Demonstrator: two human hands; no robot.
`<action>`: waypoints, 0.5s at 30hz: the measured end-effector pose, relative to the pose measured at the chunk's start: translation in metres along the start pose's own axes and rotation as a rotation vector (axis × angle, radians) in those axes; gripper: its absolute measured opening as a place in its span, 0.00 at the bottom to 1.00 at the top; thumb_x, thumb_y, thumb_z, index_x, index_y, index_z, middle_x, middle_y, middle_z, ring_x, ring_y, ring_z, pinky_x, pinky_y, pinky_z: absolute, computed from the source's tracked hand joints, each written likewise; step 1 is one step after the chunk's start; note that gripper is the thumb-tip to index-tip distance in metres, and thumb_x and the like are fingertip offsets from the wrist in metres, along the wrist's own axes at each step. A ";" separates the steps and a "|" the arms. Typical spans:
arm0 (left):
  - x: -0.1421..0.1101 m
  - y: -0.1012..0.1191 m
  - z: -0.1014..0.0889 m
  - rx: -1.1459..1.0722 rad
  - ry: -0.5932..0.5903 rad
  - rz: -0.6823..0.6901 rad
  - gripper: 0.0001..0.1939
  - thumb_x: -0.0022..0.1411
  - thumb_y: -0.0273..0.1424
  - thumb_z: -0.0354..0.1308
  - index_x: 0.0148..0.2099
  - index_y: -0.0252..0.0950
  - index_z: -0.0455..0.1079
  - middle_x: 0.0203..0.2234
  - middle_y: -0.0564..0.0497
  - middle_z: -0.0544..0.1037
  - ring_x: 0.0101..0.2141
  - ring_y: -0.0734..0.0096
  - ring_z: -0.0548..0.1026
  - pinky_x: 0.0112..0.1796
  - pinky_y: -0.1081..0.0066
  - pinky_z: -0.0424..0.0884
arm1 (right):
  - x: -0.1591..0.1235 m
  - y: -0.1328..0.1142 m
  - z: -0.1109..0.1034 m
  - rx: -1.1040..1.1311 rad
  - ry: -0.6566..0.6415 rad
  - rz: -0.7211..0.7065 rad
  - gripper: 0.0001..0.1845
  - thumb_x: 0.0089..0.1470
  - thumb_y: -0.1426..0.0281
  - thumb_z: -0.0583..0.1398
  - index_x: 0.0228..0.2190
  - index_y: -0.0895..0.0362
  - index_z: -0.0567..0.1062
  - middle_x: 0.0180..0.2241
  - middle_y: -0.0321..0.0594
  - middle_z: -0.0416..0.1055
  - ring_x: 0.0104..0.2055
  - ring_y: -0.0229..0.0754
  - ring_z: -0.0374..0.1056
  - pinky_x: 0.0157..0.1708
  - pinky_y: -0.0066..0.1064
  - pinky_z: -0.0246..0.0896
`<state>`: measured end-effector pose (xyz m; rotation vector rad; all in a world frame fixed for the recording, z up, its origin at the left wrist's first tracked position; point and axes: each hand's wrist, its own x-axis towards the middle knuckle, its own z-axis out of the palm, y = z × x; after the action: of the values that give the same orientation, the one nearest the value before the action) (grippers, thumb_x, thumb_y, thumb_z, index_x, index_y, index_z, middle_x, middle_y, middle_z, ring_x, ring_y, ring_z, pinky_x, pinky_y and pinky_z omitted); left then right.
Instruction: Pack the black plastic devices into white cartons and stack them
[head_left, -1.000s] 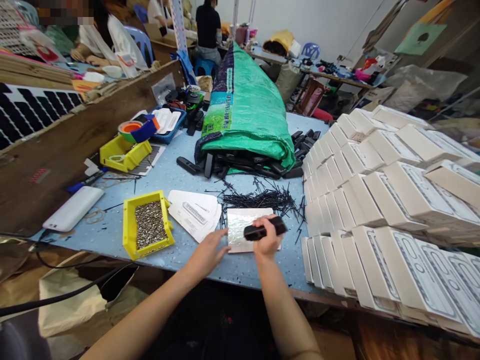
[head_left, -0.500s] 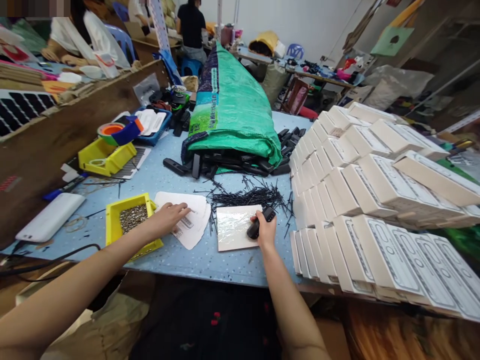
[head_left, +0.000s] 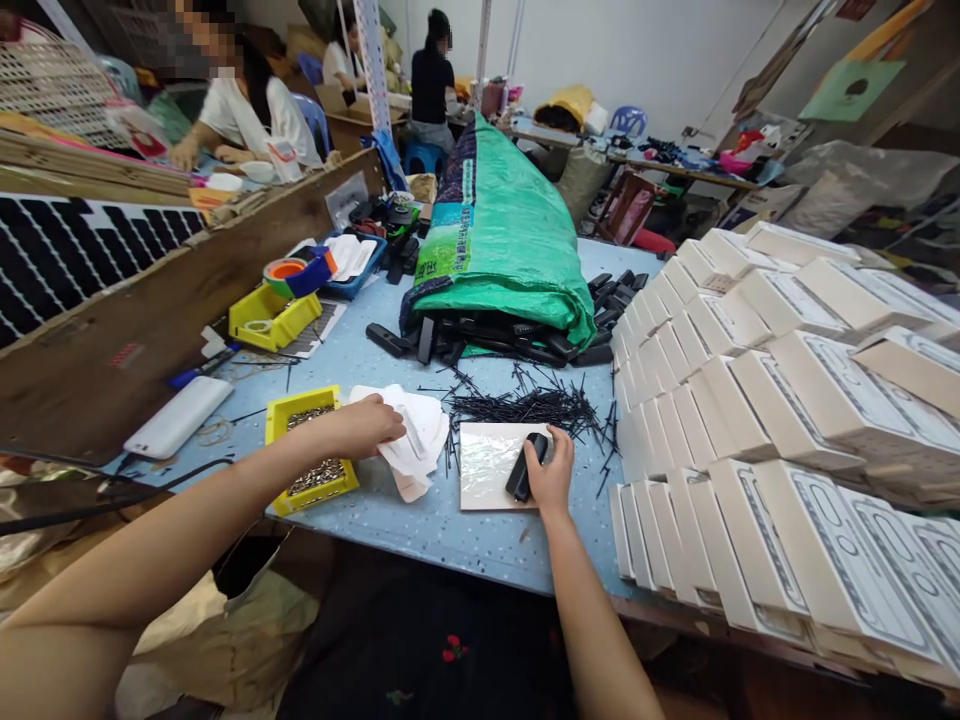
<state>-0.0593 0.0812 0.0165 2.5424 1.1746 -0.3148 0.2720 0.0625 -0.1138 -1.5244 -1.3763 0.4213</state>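
My right hand [head_left: 553, 468] grips a small black plastic device [head_left: 523, 467] and rests it on a white glossy tile [head_left: 486, 463] near the table's front edge. My left hand [head_left: 367, 424] lies on a stack of flat white card cut-outs [head_left: 416, 440], its fingers curled over the top sheet. Just left of that hand stands a yellow bin of small metal screws [head_left: 309, 450]. Behind the tile lies a heap of thin black pins [head_left: 536, 405].
A green woven sack [head_left: 502, 230] spills black plastic parts [head_left: 480, 340] mid-table. Rows of white boxes [head_left: 757, 400] fill the right side. A white flat device [head_left: 178, 416], a second yellow bin [head_left: 271, 318], tape rolls and a wooden board [head_left: 150, 310] sit left. Other people work behind.
My left hand went from beside the tile to the card stack and pulled the sheets together. My right hand lowered the black device onto the tile.
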 end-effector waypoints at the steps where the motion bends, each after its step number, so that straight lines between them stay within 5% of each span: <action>1: -0.004 -0.001 -0.004 -0.056 0.034 -0.019 0.06 0.51 0.22 0.57 0.26 0.38 0.66 0.27 0.49 0.75 0.31 0.64 0.71 0.38 0.67 0.59 | 0.000 0.001 0.001 0.001 0.006 -0.019 0.21 0.50 0.60 0.59 0.44 0.58 0.68 0.48 0.49 0.65 0.54 0.48 0.58 0.58 0.46 0.49; 7: 0.006 -0.018 -0.002 -0.330 0.165 -0.206 0.04 0.52 0.30 0.59 0.33 0.39 0.68 0.21 0.53 0.74 0.24 0.67 0.69 0.31 0.71 0.59 | 0.001 0.002 0.001 0.017 -0.033 -0.036 0.15 0.51 0.63 0.57 0.39 0.58 0.69 0.45 0.48 0.66 0.52 0.46 0.61 0.56 0.45 0.53; 11: 0.025 -0.031 0.007 -0.285 0.150 -0.135 0.03 0.53 0.29 0.58 0.32 0.38 0.67 0.38 0.48 0.77 0.39 0.64 0.72 0.40 0.70 0.62 | 0.000 0.001 -0.001 0.021 -0.039 -0.026 0.14 0.50 0.63 0.57 0.38 0.58 0.69 0.43 0.46 0.67 0.50 0.46 0.62 0.55 0.44 0.54; 15: 0.027 -0.030 0.016 -0.188 0.140 -0.124 0.24 0.50 0.34 0.63 0.49 0.37 0.65 0.50 0.44 0.71 0.49 0.57 0.68 0.46 0.67 0.62 | 0.000 0.002 -0.001 0.007 -0.055 -0.032 0.14 0.51 0.63 0.57 0.38 0.58 0.70 0.42 0.46 0.67 0.48 0.45 0.62 0.54 0.43 0.56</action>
<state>-0.0659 0.1119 -0.0129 2.3660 1.3488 -0.0510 0.2736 0.0622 -0.1148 -1.4931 -1.4386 0.4507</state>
